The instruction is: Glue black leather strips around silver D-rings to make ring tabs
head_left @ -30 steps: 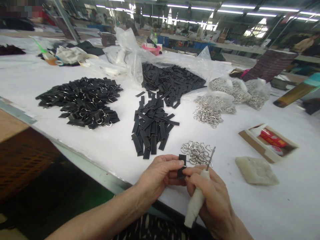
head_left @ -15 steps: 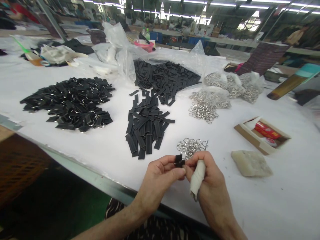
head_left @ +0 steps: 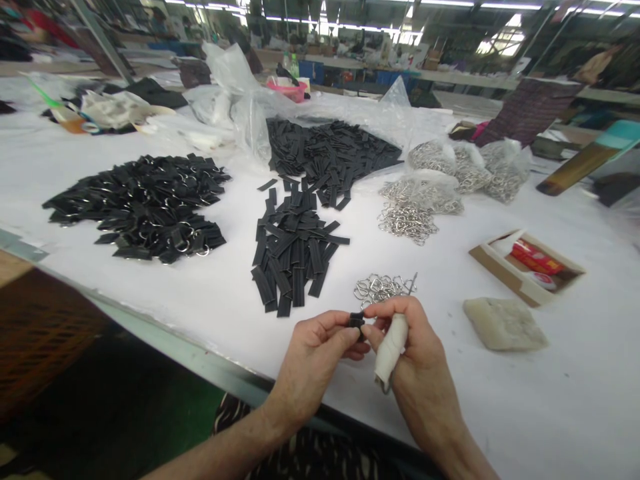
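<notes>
Left hand [head_left: 307, 363] pinches small black strip [head_left: 357, 321] above white surface [head_left: 525, 420], just inside its near edge. Right hand [head_left: 425, 367] grips white-handled pointed tool [head_left: 391, 350], fingertips also at strip. Loose metal rings [head_left: 381, 288] lie just beyond, farther from that edge.

Overhead tubes [head_left: 511, 7] glare; tabletop [head_left: 540, 413] bright, floor [head_left: 185, 407] dim; far workroom [head_left: 345, 70] soft, edges smeared

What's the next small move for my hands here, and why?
Probably pinch the black strip flat with your left hand: it looks bent, and both hands' fingertips meet at it. Your right hand also holds the white-handled tool, so the left seems freer. The ringed pieces piled at left look folded.
</notes>
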### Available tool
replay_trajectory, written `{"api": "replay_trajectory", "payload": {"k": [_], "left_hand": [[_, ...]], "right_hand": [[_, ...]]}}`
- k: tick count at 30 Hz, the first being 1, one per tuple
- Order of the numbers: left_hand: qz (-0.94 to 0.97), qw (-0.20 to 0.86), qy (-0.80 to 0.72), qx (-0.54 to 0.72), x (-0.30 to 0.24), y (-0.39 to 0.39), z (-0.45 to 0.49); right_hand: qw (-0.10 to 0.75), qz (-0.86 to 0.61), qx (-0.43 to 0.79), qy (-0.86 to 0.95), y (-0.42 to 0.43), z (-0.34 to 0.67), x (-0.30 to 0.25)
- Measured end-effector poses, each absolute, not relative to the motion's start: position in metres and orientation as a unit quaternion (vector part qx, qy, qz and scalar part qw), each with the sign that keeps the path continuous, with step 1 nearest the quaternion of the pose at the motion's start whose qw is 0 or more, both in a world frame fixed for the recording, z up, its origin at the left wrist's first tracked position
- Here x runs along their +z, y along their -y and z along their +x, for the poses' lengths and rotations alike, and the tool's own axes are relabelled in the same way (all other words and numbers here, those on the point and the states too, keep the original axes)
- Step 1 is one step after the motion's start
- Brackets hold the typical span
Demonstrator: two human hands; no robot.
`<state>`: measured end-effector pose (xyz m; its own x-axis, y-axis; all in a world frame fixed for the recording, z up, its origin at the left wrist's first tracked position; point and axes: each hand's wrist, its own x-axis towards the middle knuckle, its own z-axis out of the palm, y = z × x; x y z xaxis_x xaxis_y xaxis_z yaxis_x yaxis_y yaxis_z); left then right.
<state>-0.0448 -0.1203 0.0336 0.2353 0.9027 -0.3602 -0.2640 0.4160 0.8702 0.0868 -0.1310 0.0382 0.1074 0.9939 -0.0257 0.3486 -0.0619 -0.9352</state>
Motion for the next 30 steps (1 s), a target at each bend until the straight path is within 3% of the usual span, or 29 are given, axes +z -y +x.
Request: {"api": "replay_trajectory", "payload": {"k": [8, 13, 15, 20, 30], "left_hand": [[0.460, 0.628, -0.512, 0.363, 0.036, 0.120, -0.046], [0.601, 0.468, -0.545, 0.351, 0.039, 0.116, -0.052], [0.580, 0.503, -0.545, 0.337, 0.040, 0.116, -0.052], [0.414, 0.709, -0.474, 0.319, 0.041, 0.113, -0.048], [0.359, 0.718, -0.478, 0.356, 0.040, 0.111, -0.046]], "right_hand": [[0.387, -0.629, 0.379, 0.557, 0.130, 0.083, 0.032], [0.389, -0.624, 0.369, 0.569, 0.129, 0.086, 0.036], [0.393, -0.623, 0.377, 0.562, 0.128, 0.086, 0.040], [0.391, -0.617, 0.411, 0.546, 0.126, 0.085, 0.044], [0.396, -0.617, 0.418, 0.536, 0.126, 0.086, 0.040]]}}
